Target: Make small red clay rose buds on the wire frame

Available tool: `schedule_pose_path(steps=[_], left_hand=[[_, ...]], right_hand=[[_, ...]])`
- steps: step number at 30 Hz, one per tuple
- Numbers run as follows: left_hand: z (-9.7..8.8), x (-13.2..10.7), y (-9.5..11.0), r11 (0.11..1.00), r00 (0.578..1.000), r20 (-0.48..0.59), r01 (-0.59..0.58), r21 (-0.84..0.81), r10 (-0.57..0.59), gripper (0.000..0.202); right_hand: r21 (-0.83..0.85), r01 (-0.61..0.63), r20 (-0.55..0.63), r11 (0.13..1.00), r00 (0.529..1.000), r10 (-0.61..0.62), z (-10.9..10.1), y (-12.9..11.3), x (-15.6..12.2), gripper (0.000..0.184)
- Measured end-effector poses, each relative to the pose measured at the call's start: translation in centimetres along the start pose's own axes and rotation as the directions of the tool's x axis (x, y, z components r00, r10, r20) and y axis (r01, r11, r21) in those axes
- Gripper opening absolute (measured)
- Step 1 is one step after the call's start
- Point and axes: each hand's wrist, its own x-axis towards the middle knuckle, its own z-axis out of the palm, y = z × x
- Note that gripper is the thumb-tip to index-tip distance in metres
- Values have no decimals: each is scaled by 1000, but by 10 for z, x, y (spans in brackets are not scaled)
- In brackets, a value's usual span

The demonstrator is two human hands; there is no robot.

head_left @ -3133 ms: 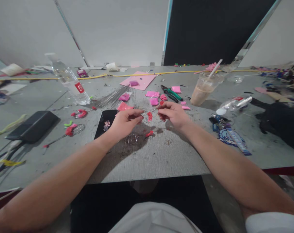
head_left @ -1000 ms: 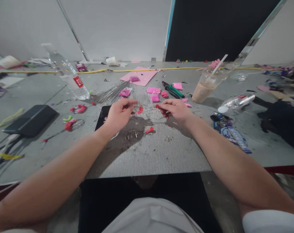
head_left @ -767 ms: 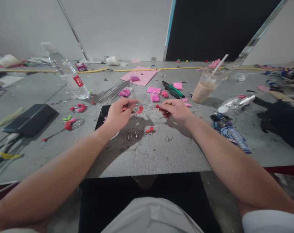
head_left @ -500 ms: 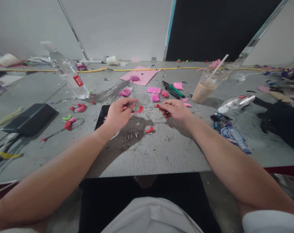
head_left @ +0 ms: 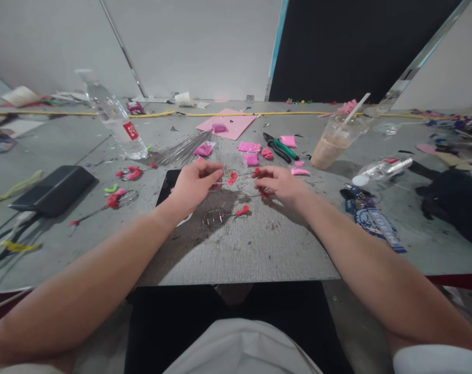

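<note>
Both hands are over the middle of the table, with a thin wire piece bearing red clay [head_left: 232,179] stretched between them. My left hand [head_left: 197,184] pinches its left end between thumb and fingers. At the other end, my right hand [head_left: 278,184] has its bent fingers around the wire, beside a small red clay tip [head_left: 257,171]. More red clay shows under the right fingers, partly hidden. Just below lies a wire loop [head_left: 213,217] with a red clay end [head_left: 242,210]. A dark phone [head_left: 166,186] is partly covered by my left hand.
Left stand a water bottle [head_left: 117,122], a black power brick [head_left: 54,190] and red clay wire pieces [head_left: 115,200]. Beyond the hands are pink clay packets [head_left: 249,147], green-handled pliers [head_left: 280,148] and a wire bundle [head_left: 183,149]. A drink cup [head_left: 331,145] and keys [head_left: 356,197] lie right.
The left fingertips have closed together on the wire. The right fingers have shifted and spread slightly around their end. The whole view has moved a little.
</note>
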Motion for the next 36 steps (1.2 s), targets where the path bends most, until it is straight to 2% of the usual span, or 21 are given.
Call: schedule_pose_path(steps=[5, 9, 13, 18, 21, 24, 26, 27, 30, 32, 36], left_hand=[[0, -2, 3, 997, 998, 55, -23, 70, 19, 25], [-2, -4, 5, 979, 977, 208, -78, 191, 37, 39], [-1, -7, 4, 923, 938, 333, -208, 323, 95, 61], [-3, -12, 15, 798, 917, 343, -359, 484, 204, 44], [-20, -11, 32, 720, 923, 280, -381, 581, 263, 40], [-54, -1, 46, 631, 952, 161, -294, 718, 260, 37], [-80, 8, 47, 521, 987, 7, -91, 849, 160, 36], [-93, 13, 46, 482, 991, -61, -6, 876, 123, 35], [-123, 23, 35, 375, 985, -170, 170, 911, -32, 30], [-136, 27, 27, 312, 965, -204, 246, 918, -163, 33], [-146, 30, 14, 241, 937, -218, 286, 928, -272, 35]], right_hand=[[-42, 84, 33, 996, 996, -83, -3, 3, 1, 18], [-84, 134, 76, 987, 989, -128, -5, 9, 3, 27], [-100, 173, 115, 980, 980, -162, -4, 9, 2, 30], [-89, 184, 133, 979, 976, -172, -1, 4, -2, 30], [-95, 162, 99, 982, 983, -153, -1, 5, -1, 32], [-116, 127, 72, 985, 990, -119, -1, 9, 3, 32], [-132, 104, 70, 986, 993, -96, 0, 11, 3, 30], [-139, 94, 72, 986, 994, -84, 1, 12, 3, 29], [-162, 69, 80, 984, 995, -56, 3, 10, -1, 25], [-176, 58, 78, 983, 996, -45, 4, 9, -4, 23], [-197, 45, 77, 979, 997, -30, 4, 7, -7, 21]])
